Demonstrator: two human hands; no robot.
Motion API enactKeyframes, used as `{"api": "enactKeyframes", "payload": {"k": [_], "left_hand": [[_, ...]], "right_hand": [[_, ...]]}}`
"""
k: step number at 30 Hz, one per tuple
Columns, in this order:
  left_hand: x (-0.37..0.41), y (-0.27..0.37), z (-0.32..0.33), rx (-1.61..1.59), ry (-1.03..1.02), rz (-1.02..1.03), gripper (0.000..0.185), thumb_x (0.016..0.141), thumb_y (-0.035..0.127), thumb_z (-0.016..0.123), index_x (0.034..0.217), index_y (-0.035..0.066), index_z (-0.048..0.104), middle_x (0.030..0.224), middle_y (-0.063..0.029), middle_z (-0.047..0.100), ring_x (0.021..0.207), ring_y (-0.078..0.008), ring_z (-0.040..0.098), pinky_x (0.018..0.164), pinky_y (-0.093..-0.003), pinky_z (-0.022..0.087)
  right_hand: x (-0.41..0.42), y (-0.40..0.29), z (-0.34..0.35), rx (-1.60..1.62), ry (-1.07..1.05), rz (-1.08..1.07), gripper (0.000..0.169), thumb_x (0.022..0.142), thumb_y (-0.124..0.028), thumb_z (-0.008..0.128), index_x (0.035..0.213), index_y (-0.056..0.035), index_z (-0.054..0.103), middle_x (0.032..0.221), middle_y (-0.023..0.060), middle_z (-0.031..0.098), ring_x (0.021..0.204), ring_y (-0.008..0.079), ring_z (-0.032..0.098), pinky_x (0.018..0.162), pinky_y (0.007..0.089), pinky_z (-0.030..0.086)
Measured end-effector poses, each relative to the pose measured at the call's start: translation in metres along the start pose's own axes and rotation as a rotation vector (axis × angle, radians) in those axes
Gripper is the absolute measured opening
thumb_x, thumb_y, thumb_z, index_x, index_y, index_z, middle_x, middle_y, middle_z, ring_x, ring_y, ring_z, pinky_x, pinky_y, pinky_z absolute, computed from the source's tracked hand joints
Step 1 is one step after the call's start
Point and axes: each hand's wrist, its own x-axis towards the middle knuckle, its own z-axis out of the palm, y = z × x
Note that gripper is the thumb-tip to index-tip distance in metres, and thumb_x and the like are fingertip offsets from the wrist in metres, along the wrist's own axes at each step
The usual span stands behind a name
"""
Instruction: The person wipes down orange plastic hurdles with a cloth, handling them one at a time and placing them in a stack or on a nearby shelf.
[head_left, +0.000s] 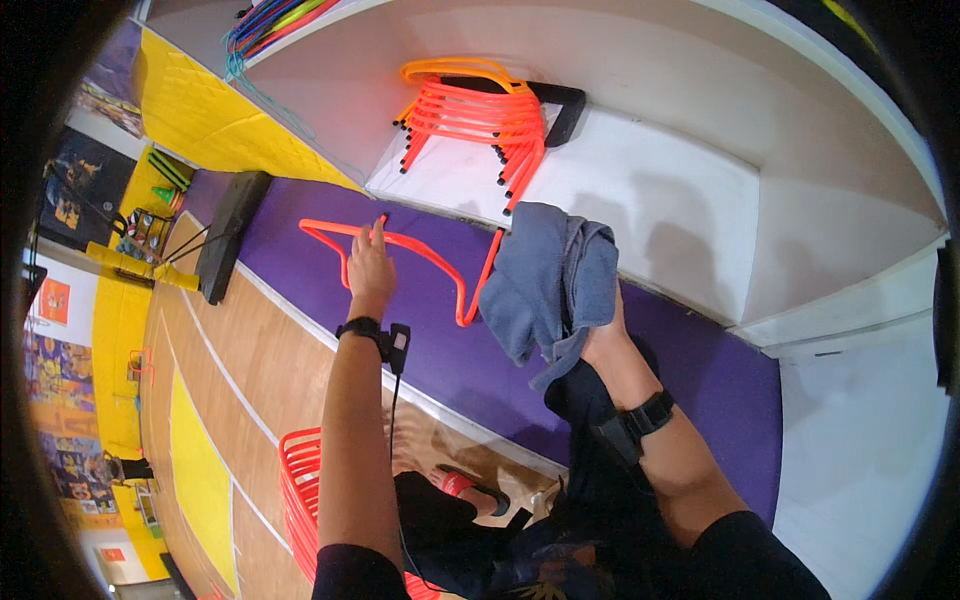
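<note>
My left hand is over the top bar of a red-orange plastic training hurdle, fingers extended; whether it grips the bar, I cannot tell. The hurdle stands on the purple floor strip beside the shelf unit. To its right, my right hand holds a bunched grey-blue cloth that hides most of the fingers. Several nested hurdles, orange and red, sit on the white shelf board beyond the hands, by a black frame piece.
More stacked red hurdles stand on the wooden court floor near my left forearm. A black padded base with a yellow post lies at the left. Colourful hoops or tubes rest on the unit's upper part. A cable hangs from my left wrist device.
</note>
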Motion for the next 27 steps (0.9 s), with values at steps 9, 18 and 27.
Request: {"api": "enactKeyframes", "payload": {"k": [9,18,27], "left_hand": [[0.020,-0.034,0.026,0.273,-0.161,0.104,0.052,0.078,0.016,0.063,0.128,0.014,0.048,0.134,-0.0133,0.046,0.129,-0.0283,0.039,0.096,-0.0461,0.042],[-0.066,-0.020,0.006,0.168,-0.211,0.462,0.026,0.079,0.030,0.060,0.067,0.008,0.065,0.073,-0.0136,0.065,0.072,-0.0318,0.064,0.066,-0.0429,0.052],[-0.169,-0.031,-0.129,-0.260,0.234,0.152,0.035,0.084,0.026,0.062,0.058,0.004,0.054,0.057,-0.0165,0.055,0.055,-0.0362,0.056,0.050,-0.0438,0.042]], "right_hand": [[0.005,0.000,-0.001,-0.008,0.088,-0.070,0.055,0.095,-0.049,0.037,0.133,-0.0089,0.044,0.128,0.0104,0.053,0.113,0.0260,0.053,0.098,0.0420,0.043],[0.012,0.001,-0.011,0.020,-0.032,-0.092,0.059,0.094,-0.054,0.037,0.133,-0.0110,0.044,0.130,0.0076,0.051,0.117,0.0243,0.051,0.101,0.0416,0.040],[0.010,-0.013,-0.022,-0.152,0.075,-0.257,0.062,0.094,-0.058,0.034,0.134,-0.0108,0.043,0.132,0.0054,0.049,0.118,0.0227,0.049,0.101,0.0391,0.041]]}}
